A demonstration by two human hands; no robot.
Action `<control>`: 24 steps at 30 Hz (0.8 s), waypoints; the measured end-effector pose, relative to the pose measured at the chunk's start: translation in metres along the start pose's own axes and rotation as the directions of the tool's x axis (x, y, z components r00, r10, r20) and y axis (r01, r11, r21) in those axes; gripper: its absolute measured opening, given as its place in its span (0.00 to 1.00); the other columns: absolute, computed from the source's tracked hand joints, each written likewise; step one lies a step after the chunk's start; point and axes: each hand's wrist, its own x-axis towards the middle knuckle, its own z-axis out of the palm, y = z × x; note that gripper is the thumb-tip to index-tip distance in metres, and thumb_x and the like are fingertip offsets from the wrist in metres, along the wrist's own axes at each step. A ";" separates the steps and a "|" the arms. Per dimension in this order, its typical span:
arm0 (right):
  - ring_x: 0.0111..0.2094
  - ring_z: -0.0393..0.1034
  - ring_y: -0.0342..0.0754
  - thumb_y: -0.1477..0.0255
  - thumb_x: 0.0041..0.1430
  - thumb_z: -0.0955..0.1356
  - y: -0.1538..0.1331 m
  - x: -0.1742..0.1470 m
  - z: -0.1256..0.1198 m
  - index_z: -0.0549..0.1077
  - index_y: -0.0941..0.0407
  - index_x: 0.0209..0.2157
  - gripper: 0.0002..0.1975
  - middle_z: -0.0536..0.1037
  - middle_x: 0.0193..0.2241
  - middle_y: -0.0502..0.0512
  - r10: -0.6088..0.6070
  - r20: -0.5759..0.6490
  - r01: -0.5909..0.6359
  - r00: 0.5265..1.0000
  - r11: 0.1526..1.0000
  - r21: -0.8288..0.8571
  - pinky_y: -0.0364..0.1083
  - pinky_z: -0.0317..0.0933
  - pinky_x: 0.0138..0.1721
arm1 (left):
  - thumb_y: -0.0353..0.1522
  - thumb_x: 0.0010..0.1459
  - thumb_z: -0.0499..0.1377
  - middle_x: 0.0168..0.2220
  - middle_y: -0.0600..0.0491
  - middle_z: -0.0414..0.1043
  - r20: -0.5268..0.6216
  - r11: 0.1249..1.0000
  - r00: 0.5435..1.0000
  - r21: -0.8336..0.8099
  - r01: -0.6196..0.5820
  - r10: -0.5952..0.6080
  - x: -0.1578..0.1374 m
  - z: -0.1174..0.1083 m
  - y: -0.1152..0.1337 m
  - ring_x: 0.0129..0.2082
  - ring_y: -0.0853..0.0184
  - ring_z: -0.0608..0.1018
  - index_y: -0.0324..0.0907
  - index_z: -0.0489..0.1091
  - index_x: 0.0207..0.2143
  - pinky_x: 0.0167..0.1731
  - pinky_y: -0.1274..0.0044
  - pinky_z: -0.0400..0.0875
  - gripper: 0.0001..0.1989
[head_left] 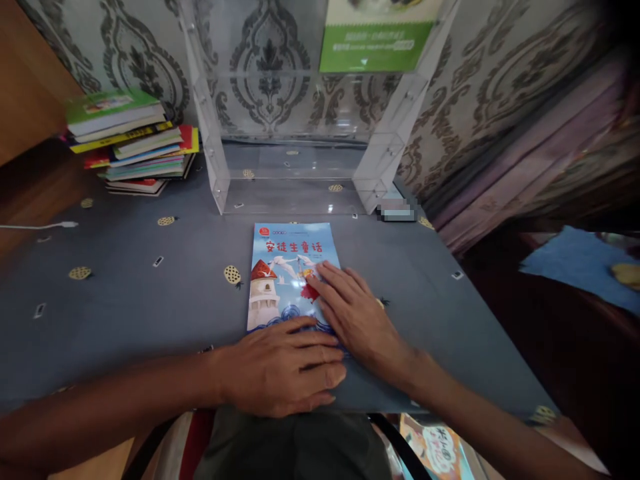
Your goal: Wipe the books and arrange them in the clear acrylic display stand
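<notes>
A blue picture-covered book [285, 280] lies closed and face up on the table, with red Chinese characters, a tower and white birds on its cover. My left hand [287, 365] rests flat across the book's near edge, fingers stretched to the right. On the right side of the cover lies my right hand [357, 310], its fingers extended over the red figure. Neither hand grips anything. The lower edge and lower right corner of the book are hidden under my hands.
Behind the book stands a clear acrylic rack [295, 195] with a green-bottomed book [373, 47] on its upper tier. Stacked books [140, 147] sit at the back left. A white cable [40, 226] lies at left, and a small pixelated box [397, 208] stands by the rack.
</notes>
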 end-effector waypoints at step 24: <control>0.57 0.70 0.58 0.68 0.69 0.63 0.016 -0.002 -0.025 0.70 0.52 0.56 0.16 0.72 0.58 0.64 0.209 -0.031 -0.185 0.977 0.917 0.354 0.59 0.69 0.55 | 0.35 0.68 0.52 0.61 0.42 0.66 -0.282 0.712 0.673 -0.056 0.700 -0.684 -0.026 -0.024 -0.072 0.60 0.55 0.71 0.42 0.58 0.61 0.59 0.60 0.68 0.20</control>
